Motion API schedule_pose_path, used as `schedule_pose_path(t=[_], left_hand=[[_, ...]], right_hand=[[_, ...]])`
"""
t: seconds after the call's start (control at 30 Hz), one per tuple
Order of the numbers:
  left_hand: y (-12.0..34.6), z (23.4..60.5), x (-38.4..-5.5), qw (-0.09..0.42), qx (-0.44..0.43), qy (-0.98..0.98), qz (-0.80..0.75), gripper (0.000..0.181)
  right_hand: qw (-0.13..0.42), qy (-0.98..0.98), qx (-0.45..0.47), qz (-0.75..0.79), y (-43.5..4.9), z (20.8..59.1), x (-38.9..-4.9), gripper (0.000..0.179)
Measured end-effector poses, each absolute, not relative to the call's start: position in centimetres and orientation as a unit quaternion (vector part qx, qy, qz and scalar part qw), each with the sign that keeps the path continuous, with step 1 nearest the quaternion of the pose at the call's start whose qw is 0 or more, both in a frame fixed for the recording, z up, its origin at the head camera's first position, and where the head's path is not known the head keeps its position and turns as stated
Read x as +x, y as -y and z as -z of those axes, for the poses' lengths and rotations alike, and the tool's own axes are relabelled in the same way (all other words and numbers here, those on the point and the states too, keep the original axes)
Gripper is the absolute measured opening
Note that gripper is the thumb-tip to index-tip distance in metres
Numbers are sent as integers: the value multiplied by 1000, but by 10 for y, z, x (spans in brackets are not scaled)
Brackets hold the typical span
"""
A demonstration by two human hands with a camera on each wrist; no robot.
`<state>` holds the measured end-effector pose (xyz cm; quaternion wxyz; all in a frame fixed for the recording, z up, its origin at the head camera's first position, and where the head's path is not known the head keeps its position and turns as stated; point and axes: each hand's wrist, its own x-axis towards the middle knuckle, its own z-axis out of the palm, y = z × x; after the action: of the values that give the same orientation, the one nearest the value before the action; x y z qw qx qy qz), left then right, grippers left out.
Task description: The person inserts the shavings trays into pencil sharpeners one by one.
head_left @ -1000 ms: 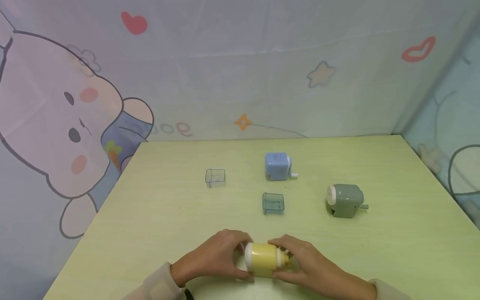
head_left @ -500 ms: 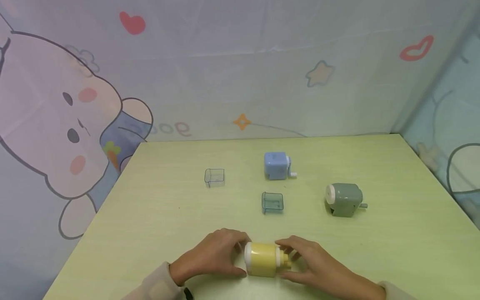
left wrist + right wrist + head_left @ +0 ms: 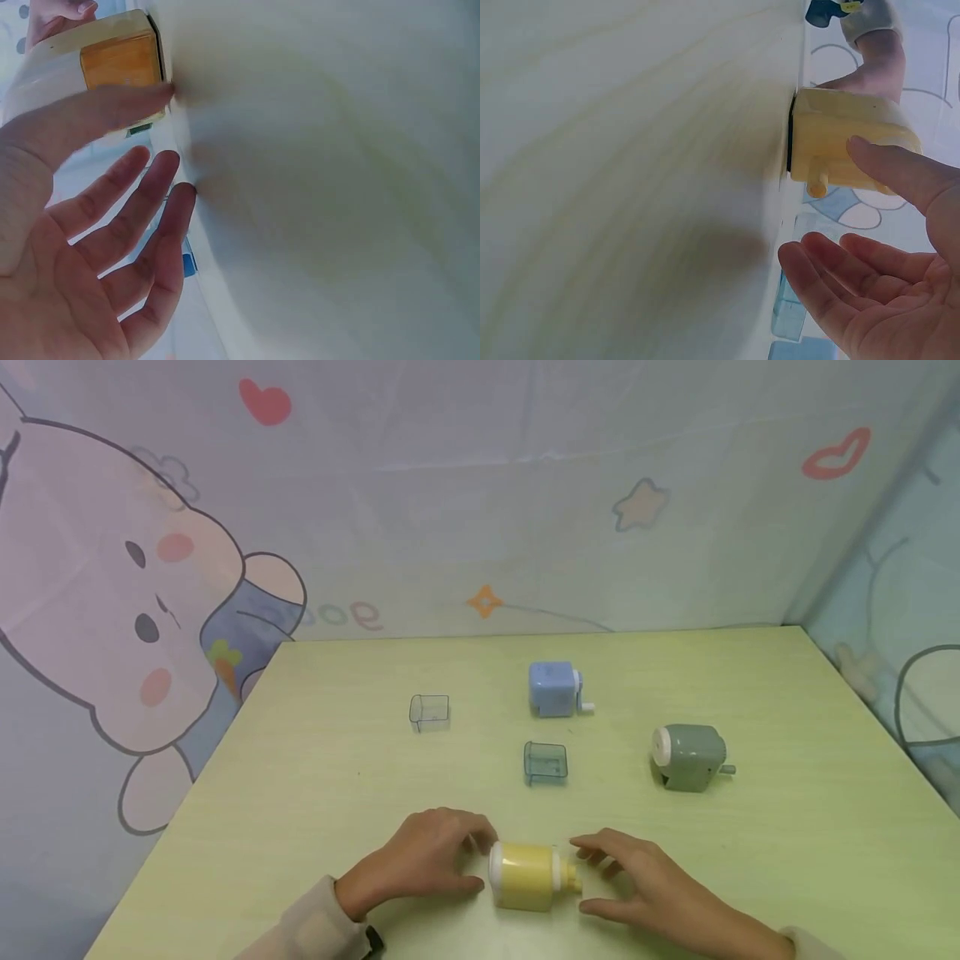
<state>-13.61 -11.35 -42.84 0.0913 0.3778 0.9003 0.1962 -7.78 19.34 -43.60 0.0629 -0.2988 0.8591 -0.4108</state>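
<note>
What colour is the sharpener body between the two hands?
Yellow; the sharpener body shows best in the head view.

I see my yellow hand-crank sharpener (image 3: 527,877) standing upright on the desk (image 3: 300,827), apart from the clear green tray (image 3: 555,768), nearer to me than that tray and a little left of its middle. Its rounded, glossy body shows me a white round face (image 3: 495,877) on the side to my left, a white collar (image 3: 557,872) at the opposite end, and past the collar a yellow crank (image 3: 574,880) turned to my right. Low on the white-faced end I make out an amber panel (image 3: 120,60), and a thin dark strip (image 3: 790,135) runs along the bottom edge.
</note>
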Motion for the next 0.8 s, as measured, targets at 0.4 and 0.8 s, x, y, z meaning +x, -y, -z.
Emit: schedule_pose_path(t=[0.4,0.8], left_hand=[[112,433,-145,96,348,-909,-207,30],[109,434,-149,66,340,-913,-214,25]], right_hand=[[18,-862,-300,408,-211,438,-79,50],[-45,-887,-244,389,-233,432,-81,46]])
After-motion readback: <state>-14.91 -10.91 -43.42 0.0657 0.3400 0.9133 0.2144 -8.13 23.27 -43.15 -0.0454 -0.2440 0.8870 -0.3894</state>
